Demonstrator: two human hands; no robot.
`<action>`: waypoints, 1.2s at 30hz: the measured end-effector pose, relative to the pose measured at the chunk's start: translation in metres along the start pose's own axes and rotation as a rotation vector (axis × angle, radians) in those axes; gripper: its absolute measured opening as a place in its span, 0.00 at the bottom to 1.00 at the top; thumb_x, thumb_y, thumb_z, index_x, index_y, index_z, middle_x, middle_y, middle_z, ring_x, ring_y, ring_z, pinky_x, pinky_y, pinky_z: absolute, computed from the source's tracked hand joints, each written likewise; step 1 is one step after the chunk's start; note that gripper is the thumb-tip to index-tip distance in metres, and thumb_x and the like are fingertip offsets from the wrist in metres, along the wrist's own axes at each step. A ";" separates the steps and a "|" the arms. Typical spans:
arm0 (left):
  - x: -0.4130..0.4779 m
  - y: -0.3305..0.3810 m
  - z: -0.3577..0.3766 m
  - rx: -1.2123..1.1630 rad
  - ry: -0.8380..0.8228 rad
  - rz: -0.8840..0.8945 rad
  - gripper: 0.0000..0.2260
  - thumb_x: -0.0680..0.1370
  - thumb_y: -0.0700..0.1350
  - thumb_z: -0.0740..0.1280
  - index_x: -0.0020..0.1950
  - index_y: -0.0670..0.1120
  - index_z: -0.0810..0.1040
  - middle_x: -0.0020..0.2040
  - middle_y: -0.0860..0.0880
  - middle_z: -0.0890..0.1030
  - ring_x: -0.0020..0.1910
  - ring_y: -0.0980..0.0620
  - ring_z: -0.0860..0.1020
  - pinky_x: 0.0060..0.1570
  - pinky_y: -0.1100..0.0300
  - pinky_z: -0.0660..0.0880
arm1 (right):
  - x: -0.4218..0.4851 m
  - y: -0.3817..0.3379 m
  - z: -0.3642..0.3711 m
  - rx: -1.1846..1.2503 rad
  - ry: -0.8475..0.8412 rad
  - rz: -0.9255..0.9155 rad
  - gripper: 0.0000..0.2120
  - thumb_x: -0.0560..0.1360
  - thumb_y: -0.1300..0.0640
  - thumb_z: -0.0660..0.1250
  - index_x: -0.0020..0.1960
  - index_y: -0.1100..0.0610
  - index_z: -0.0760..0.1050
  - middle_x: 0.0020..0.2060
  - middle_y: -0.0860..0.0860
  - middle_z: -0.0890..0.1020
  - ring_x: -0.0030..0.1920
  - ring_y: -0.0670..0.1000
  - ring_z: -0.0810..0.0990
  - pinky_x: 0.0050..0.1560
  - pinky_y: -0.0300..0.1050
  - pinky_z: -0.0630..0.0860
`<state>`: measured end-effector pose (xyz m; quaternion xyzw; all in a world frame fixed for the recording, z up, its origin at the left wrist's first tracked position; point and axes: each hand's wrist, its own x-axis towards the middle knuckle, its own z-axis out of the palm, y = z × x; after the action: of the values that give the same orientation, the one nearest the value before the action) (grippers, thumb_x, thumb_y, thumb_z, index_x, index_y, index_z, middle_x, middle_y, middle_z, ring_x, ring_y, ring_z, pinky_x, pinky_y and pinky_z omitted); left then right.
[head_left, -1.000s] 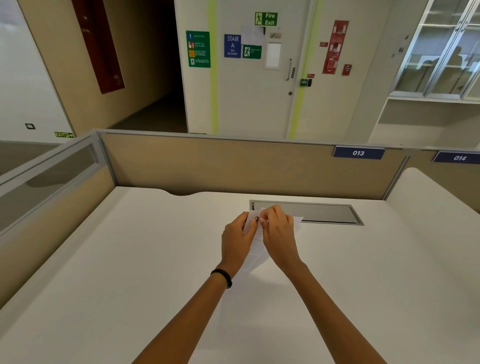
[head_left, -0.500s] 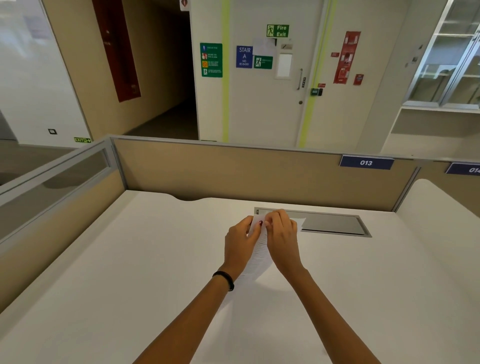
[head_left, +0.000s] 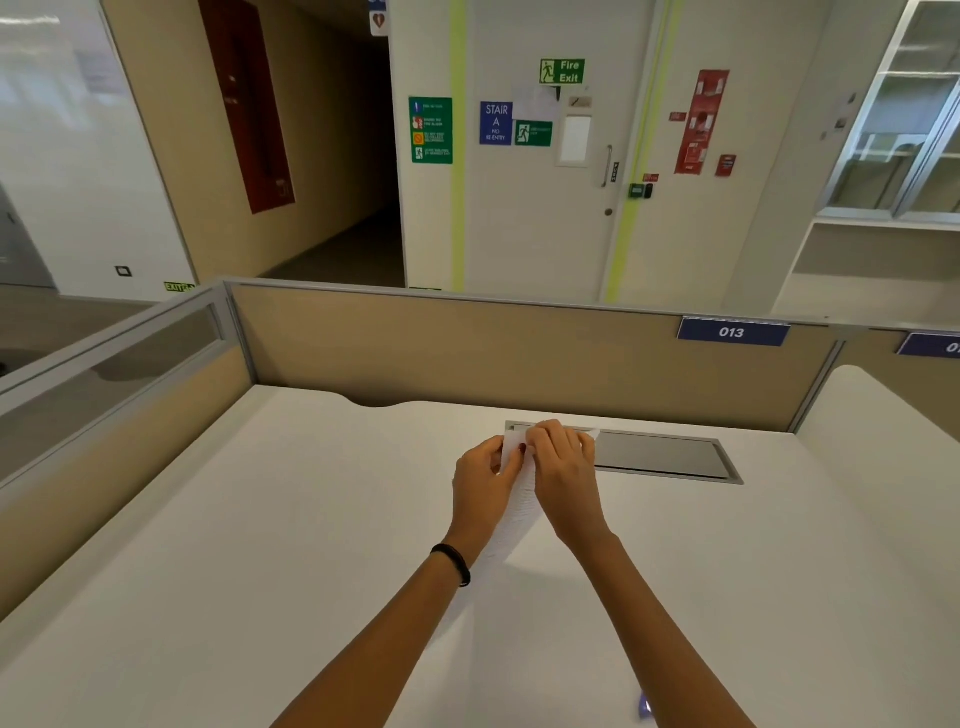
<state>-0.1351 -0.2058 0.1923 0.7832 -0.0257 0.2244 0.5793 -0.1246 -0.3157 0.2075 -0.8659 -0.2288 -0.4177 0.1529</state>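
Observation:
A white printed sheet of paper (head_left: 519, 512) hangs between both hands above the white desk (head_left: 260, 545). My left hand (head_left: 480, 486) pinches its upper left part with thumb and fingers. My right hand (head_left: 563, 467) pinches the top edge right beside it, fingers curled over the paper. The two hands touch at the thumbs. The lower end of the sheet droops toward my left wrist, which wears a black band (head_left: 453, 564). Most of the sheet's top is hidden by the fingers.
A grey cable hatch (head_left: 665, 457) is set into the desk just behind the hands. Beige partition panels (head_left: 467, 358) close the desk at the back and left. A second desk (head_left: 893, 447) adjoins on the right. A door with exit signs (head_left: 561, 156) stands beyond.
The camera has tilted up and shifted, so the room behind shows more. Both hands keep the same pinch on the paper, almost unmoved over the desk.

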 end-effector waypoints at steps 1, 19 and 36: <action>-0.001 0.000 0.003 -0.048 0.008 -0.056 0.05 0.76 0.48 0.66 0.43 0.48 0.78 0.38 0.51 0.80 0.36 0.54 0.77 0.35 0.75 0.74 | 0.000 0.002 -0.001 -0.032 -0.017 -0.039 0.13 0.64 0.60 0.77 0.44 0.58 0.77 0.42 0.54 0.83 0.41 0.53 0.81 0.47 0.48 0.77; -0.002 0.005 -0.003 0.015 0.020 0.009 0.10 0.75 0.55 0.64 0.44 0.51 0.79 0.38 0.52 0.81 0.36 0.53 0.80 0.37 0.67 0.76 | 0.004 0.001 0.004 0.021 -0.049 0.002 0.08 0.68 0.60 0.73 0.44 0.56 0.76 0.41 0.52 0.83 0.41 0.52 0.80 0.48 0.49 0.76; 0.000 -0.003 -0.013 -0.050 0.012 -0.037 0.06 0.76 0.53 0.65 0.43 0.53 0.78 0.39 0.55 0.81 0.37 0.54 0.81 0.36 0.68 0.78 | 0.009 -0.012 0.003 0.506 0.047 0.428 0.03 0.77 0.64 0.60 0.45 0.62 0.71 0.39 0.53 0.75 0.39 0.51 0.72 0.42 0.39 0.69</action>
<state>-0.1381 -0.1928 0.1929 0.7675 -0.0131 0.2178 0.6027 -0.1240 -0.3017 0.2137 -0.8190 -0.1344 -0.3261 0.4526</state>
